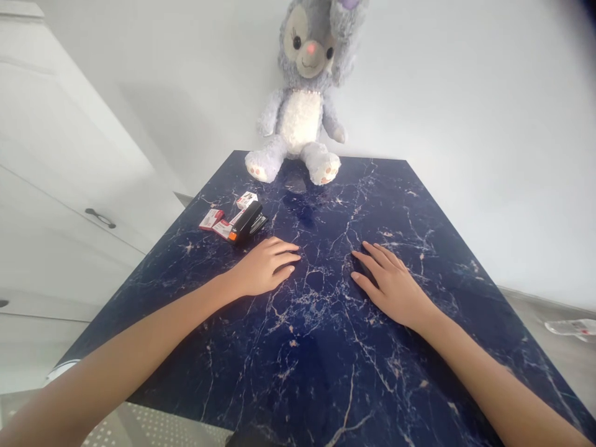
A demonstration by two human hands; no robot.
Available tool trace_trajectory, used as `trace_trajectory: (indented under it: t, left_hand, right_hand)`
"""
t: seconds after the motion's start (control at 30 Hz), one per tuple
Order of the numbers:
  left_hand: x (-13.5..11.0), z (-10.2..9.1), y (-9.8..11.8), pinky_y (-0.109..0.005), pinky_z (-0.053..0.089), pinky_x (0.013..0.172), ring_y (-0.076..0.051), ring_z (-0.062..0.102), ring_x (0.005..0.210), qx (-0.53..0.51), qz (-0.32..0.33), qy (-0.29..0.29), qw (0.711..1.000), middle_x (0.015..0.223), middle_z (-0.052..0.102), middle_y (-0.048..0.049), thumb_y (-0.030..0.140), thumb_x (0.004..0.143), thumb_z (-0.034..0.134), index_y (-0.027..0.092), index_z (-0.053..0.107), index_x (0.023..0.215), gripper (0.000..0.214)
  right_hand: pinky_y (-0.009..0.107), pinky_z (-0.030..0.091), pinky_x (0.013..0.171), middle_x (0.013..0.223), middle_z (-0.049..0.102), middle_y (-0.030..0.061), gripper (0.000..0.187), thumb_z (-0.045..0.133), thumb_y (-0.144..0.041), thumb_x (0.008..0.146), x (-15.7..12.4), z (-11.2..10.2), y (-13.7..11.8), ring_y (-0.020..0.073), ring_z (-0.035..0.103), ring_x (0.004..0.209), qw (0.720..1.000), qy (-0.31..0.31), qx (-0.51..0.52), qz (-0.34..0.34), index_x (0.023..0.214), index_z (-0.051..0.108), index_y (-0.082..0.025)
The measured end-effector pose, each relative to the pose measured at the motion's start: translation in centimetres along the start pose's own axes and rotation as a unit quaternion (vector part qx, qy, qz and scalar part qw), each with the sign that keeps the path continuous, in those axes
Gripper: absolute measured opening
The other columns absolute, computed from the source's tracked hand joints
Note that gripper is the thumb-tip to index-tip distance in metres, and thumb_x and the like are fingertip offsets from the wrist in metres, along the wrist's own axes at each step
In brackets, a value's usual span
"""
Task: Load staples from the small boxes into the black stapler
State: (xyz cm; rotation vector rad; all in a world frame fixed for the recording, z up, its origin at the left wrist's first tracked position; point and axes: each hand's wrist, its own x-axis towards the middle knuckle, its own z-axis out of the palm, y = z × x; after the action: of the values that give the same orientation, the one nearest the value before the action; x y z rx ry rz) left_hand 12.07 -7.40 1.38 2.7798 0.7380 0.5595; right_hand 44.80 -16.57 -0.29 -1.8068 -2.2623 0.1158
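My left hand [269,266] rests on the dark blue marbled table [298,335], fingers stretched out and holding nothing. Just beyond it lies a black stapler [248,221] with an orange spot on its near end. Small red and white boxes lie by the stapler: one box [212,219] to its left, another box [246,199] behind it, and one partly hidden under or beside it. On the right side of the table, my right hand [391,282] lies palm down with its fingers apart and nothing in them.
A large grey plush rabbit [302,118] sits at the table's far edge against the wall. To the left stands a white cabinet [60,186] with dark handles. A clear plastic bottle [570,327] lies on the floor at the right.
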Motion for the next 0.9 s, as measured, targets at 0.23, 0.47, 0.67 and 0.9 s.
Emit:
trace_trajectory:
  t: [0.23, 0.47, 0.67, 0.9]
  left_hand:
    - [-1.0, -2.5, -4.1, -0.046, 0.049, 0.101, -0.023, 0.066, 0.106, 0.082, 0.092, 0.157, 0.98, 0.11, 0.077, -0.0024, 0.028, 0.097, 0.059, 0.028, 0.075, 0.105, 0.018]
    - [-5.3, -8.3, -17.0, -0.05, 0.042, 0.108, -0.031, 0.063, 0.114, 0.081, -0.295, 0.221, 0.926, 0.122, 0.073, -0.0132, 0.05, 0.097, 0.046, 0.017, 0.07, 0.126, 0.05]
    - [0.0, -6.9, -18.1, -0.043, 0.042, 0.111, -0.032, 0.06, 0.126, -0.206, -0.328, 0.105, 0.916, 0.14, 0.066, -0.0091, 0.061, 0.094, 0.041, 0.017, 0.073, 0.126, 0.063]
    - [3.1, -4.9, -13.3, -0.047, 0.043, 0.112, -0.03, 0.061, 0.124, -0.182, -0.223, 0.056, 0.956, 0.13, 0.071, -0.0051, 0.053, 0.098, 0.044, 0.029, 0.078, 0.119, 0.046]
  right_hand:
    - [0.067, 0.036, 0.118, 0.165, 0.037, 0.0107, 0.059, 0.037, -0.057, 0.104, 0.0, 0.3, 0.2, 0.0405, 0.028, 0.153, 1.0, 0.005, -0.006, -0.003, 0.153, 0.047, -0.026]
    - [0.066, 0.038, 0.116, 0.158, 0.046, 0.0132, 0.055, 0.037, -0.056, 0.104, 0.3, 0.3, -0.4, 0.0403, 0.036, 0.149, 0.999, 0.04, 0.001, 0.005, 0.146, 0.055, -0.024]
    - [0.068, 0.039, 0.113, 0.155, 0.048, 0.0138, 0.051, 0.04, -0.054, 0.103, 0.5, 0.2, -0.6, 0.0405, 0.04, 0.146, 0.998, 0.055, 0.019, 0.006, 0.142, 0.056, -0.026]
    - [0.068, 0.04, 0.111, 0.152, 0.051, 0.0139, 0.048, 0.04, -0.052, 0.103, 0.6, 0.2, -0.5, 0.0415, 0.042, 0.144, 0.998, 0.065, 0.026, 0.0, 0.141, 0.057, -0.027]
